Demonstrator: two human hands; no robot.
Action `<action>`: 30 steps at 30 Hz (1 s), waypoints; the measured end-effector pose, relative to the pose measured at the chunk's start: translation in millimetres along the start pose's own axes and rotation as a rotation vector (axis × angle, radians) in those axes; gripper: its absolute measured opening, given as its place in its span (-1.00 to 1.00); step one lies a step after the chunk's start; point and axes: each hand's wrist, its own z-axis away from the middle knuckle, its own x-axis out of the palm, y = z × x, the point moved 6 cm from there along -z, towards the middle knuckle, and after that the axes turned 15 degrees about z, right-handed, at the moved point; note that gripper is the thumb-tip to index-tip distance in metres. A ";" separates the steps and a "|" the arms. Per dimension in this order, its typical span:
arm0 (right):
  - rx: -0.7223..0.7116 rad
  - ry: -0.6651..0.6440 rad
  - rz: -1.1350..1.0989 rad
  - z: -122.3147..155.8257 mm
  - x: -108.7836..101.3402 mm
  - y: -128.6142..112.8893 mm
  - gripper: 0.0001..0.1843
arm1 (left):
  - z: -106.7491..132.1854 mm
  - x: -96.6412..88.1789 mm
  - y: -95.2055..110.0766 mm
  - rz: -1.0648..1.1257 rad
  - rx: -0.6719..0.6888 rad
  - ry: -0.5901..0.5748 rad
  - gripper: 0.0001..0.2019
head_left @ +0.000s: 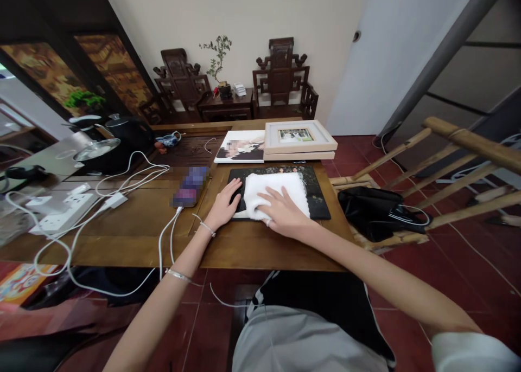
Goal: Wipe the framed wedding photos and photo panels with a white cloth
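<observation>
A dark photo panel (321, 198) lies flat near the right end of the wooden table, with small figures printed near its top edge. A folded white fluffy cloth (277, 183) covers the middle of it. My right hand (283, 210) grips the near part of the cloth and presses it against the panel, fingers bent and slightly apart. At the panel's left edge rests my left hand (223, 204), its fingers stretched and thumb spread, with nothing held. The part of the picture under the cloth is hidden.
Behind the panel are stacked light wooden picture frames (301, 139) and a white-edged photo print (240, 147). A phone (189, 186) on a white cable lies left of my left hand. Further left are a power strip (65, 212), tangled cables and a black kettle (129, 136). A bamboo chair (456, 136) stands right.
</observation>
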 end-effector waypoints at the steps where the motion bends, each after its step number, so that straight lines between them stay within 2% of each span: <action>1: 0.009 -0.005 0.001 -10.3 0.4 7.0 -0.55 | -0.1 0.0 -0.8 -0.001 0.001 0.001 -0.53; 4: 0.044 0.013 -0.015 -40.9 1.8 27.3 -0.51 | -0.1 -0.2 -2.2 0.003 0.008 0.008 -0.54; 8: 0.107 0.029 -0.049 -73.6 2.9 48.5 -0.56 | 0.1 -0.7 -1.9 0.000 0.002 0.006 -0.54; 12: 0.176 0.018 -0.069 -90.7 -0.6 60.6 -0.54 | -0.3 -0.5 -0.4 -0.002 0.000 -0.010 -0.52; 15: 0.190 0.010 -0.077 -92.6 -2.4 62.4 -0.52 | -0.1 -0.3 -0.5 0.002 -0.009 -0.011 -0.53; 20: 0.157 0.040 -0.037 -71.1 -2.6 48.1 -0.53 | 0.5 0.6 -2.6 0.017 -0.023 -0.002 -0.54; 26: 0.039 -0.019 -0.017 -11.2 -1.7 -5.3 -0.56 | -0.5 0.4 -0.7 0.017 0.012 -0.002 -0.53; 30: 0.001 0.012 -0.046 24.7 -8.1 -35.0 -0.60 | -0.7 0.8 2.3 0.011 0.015 -0.015 -0.52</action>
